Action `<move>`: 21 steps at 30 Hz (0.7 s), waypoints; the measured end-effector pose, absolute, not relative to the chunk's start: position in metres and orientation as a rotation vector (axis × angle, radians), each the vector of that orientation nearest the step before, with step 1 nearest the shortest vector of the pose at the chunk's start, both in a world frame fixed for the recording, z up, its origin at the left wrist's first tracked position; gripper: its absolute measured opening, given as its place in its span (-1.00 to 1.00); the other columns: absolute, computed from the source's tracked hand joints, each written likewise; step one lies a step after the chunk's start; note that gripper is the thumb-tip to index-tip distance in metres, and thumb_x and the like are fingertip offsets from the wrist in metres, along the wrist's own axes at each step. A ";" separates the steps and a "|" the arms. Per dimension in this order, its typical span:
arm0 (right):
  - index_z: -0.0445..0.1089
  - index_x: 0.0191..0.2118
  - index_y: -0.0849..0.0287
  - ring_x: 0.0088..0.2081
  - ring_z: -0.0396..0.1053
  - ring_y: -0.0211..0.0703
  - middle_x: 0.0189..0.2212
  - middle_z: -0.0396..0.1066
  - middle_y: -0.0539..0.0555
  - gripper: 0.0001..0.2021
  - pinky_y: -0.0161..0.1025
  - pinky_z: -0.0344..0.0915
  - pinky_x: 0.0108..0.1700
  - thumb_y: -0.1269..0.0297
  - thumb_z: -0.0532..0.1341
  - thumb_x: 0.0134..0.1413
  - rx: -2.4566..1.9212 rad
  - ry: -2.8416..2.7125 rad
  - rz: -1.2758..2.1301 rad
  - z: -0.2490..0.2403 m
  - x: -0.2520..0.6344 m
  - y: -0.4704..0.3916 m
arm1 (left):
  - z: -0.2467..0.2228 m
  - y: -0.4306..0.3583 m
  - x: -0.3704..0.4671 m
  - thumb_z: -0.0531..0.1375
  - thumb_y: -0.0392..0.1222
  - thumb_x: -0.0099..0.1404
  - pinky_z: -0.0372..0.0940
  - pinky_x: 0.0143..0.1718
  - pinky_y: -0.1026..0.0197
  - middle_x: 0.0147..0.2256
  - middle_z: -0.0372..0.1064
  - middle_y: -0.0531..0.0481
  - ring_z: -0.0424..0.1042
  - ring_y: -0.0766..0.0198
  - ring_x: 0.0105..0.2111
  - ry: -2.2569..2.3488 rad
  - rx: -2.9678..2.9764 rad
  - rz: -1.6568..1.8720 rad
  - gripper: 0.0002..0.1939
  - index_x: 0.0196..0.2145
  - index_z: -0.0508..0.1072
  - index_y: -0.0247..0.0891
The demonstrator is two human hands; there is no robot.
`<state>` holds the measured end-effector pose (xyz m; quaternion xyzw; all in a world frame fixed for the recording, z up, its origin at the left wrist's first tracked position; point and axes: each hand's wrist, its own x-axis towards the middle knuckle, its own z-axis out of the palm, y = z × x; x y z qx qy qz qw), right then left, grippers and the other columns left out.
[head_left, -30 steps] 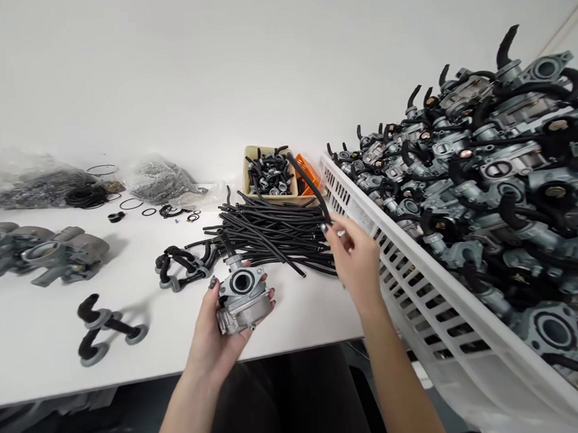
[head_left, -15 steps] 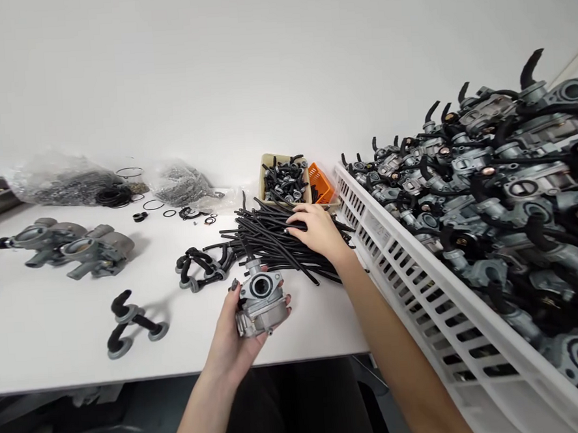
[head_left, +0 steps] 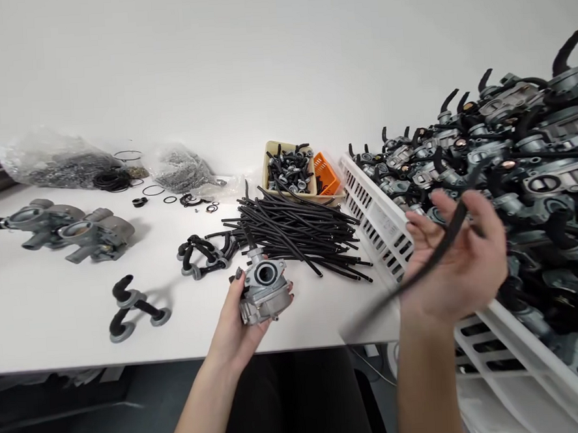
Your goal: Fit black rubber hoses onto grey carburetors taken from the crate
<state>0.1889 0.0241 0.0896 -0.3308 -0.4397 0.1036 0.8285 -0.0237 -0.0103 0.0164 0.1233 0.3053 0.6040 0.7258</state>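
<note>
A grey metal carburetor (head_left: 267, 290) with a black rubber boot on top rests in my left hand (head_left: 235, 324), fingers wrapped round its body, over the table's front part. My right hand (head_left: 451, 265) is raised at the right, palm up, over the edge of the white crate. Between its thumb and fingers it holds a black rubber hose (head_left: 433, 256), smeared by motion, whose lower end slants down to the left. Behind the carburetor lies a loose pile of black hoses (head_left: 294, 229).
A white slatted crate (head_left: 374, 205) heaped with carburetors stands on the right. At the back are a cream bin (head_left: 269, 172) of capped parts and an orange basket (head_left: 326, 174). Two carburetors (head_left: 94, 235), caps with black boots (head_left: 131, 308) and bagged parts (head_left: 181, 167) occupy the left.
My right hand has left the hose pile with one hose, moving right and toward me, and has turned palm up. My left hand keeps the carburetor in nearly the same place.
</note>
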 end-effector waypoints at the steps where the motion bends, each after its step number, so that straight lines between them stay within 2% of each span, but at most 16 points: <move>1: 0.44 -0.04 0.07 -0.29 0.52 -0.09 -0.16 0.51 0.10 -0.71 -0.05 0.44 -0.22 0.30 0.06 0.19 -0.697 -0.945 0.365 0.078 0.191 0.016 | 0.015 -0.010 -0.023 0.25 0.00 0.21 0.48 -0.20 -0.02 -0.15 0.54 -0.21 0.56 -0.05 -0.21 0.679 0.277 1.339 -0.45 0.09 0.35 -0.30; 3: 0.45 -0.06 0.05 -0.27 0.52 -0.09 -0.18 0.54 0.10 -0.74 -0.06 0.43 -0.20 0.26 0.13 0.16 -0.715 -0.976 0.611 0.049 0.188 0.005 | 0.011 -0.010 -0.021 0.30 0.04 0.16 0.48 -0.18 0.01 -0.15 0.53 -0.17 0.55 -0.02 -0.20 0.696 0.306 1.380 -0.43 0.06 0.38 -0.27; 6: 0.47 -0.19 0.08 -0.46 0.49 -0.14 -0.46 0.55 0.02 -0.87 -0.11 0.41 -0.30 0.25 0.26 0.12 -0.822 -1.044 0.786 0.004 0.171 -0.008 | 0.004 -0.010 -0.016 0.37 0.07 0.08 0.46 -0.15 0.07 -0.13 0.52 -0.10 0.54 0.04 -0.17 0.760 0.420 1.501 -0.38 0.06 0.39 -0.19; 9: 0.41 -0.31 0.11 -0.61 0.42 -0.21 -0.62 0.44 -0.06 -0.85 -0.22 0.34 -0.45 0.16 0.22 0.19 -0.855 -1.044 0.807 -0.021 0.155 -0.019 | 0.002 -0.011 -0.012 0.39 0.00 0.07 0.43 -0.13 0.13 -0.09 0.50 -0.05 0.51 0.08 -0.11 0.864 0.564 1.575 -0.38 0.07 0.38 -0.11; 13: 0.27 -0.38 0.10 -0.71 0.36 -0.24 -0.68 0.35 -0.13 -0.75 -0.29 0.23 -0.57 0.08 0.11 0.28 -0.867 -1.054 0.878 -0.021 0.150 -0.026 | 0.004 -0.010 -0.009 0.41 -0.02 0.04 0.38 -0.07 0.19 -0.12 0.49 -0.02 0.47 0.12 -0.07 0.958 0.616 1.611 -0.42 0.03 0.41 -0.08; 21: 0.23 -0.39 0.08 -0.70 0.35 -0.24 -0.71 0.37 -0.12 -0.75 -0.29 0.20 -0.55 0.08 0.11 0.28 -0.808 -1.083 1.033 -0.012 0.150 -0.029 | 0.006 -0.010 -0.006 0.44 0.01 -0.01 0.38 -0.06 0.15 -0.16 0.49 0.02 0.49 0.12 -0.12 0.924 0.561 1.654 -0.42 -0.02 0.44 -0.06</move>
